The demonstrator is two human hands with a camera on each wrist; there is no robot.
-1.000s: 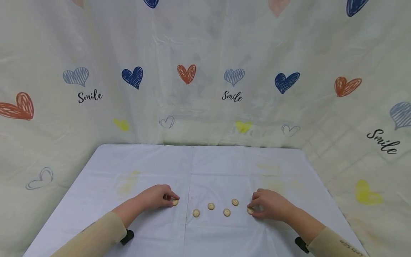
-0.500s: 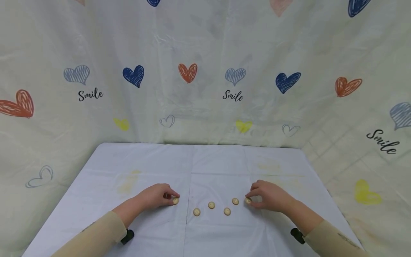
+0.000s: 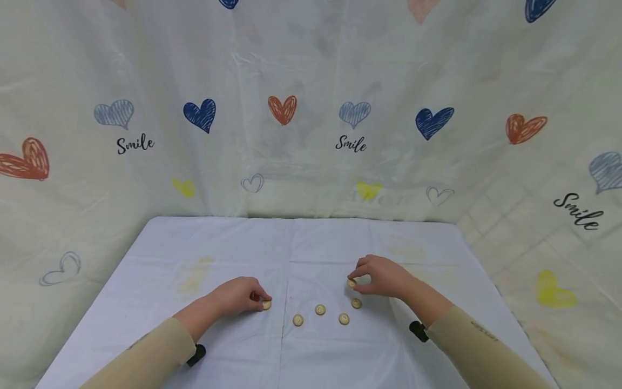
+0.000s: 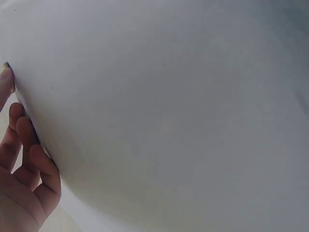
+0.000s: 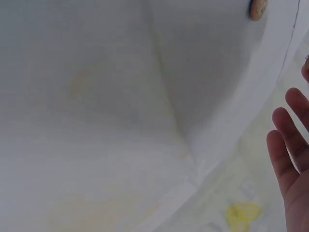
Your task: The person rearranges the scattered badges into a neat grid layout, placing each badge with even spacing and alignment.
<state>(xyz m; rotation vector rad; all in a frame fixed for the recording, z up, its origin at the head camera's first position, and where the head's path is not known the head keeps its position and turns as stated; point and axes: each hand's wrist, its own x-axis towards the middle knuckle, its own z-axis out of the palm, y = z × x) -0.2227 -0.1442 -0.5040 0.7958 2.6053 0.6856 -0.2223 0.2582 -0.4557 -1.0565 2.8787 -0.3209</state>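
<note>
In the head view my left hand [image 3: 242,295] pinches a small round wooden button [image 3: 266,305] between thumb and finger, low over the white cloth. The left wrist view shows that hand [image 4: 31,169] at its left edge, fingers against the cloth. Right of centre, my right hand [image 3: 381,275] holds another wooden button [image 3: 351,282] by its rim, a little beyond the loose ones. Between and in front of the hands lie several loose buttons, among them a left one [image 3: 298,320], a middle one [image 3: 320,309] and a right one [image 3: 356,303].
A white cloth [image 3: 233,243] covers the table, with a fold line down its middle. Behind it hangs a pale curtain [image 3: 311,162] printed with hearts and "Smile". Dark wrist-camera mounts [image 3: 196,355] sit under both sleeves.
My right hand has carried its button left and farther from me, from the right of the loose buttons to just beyond them. The left hand and the loose buttons stay nearly in place.
</note>
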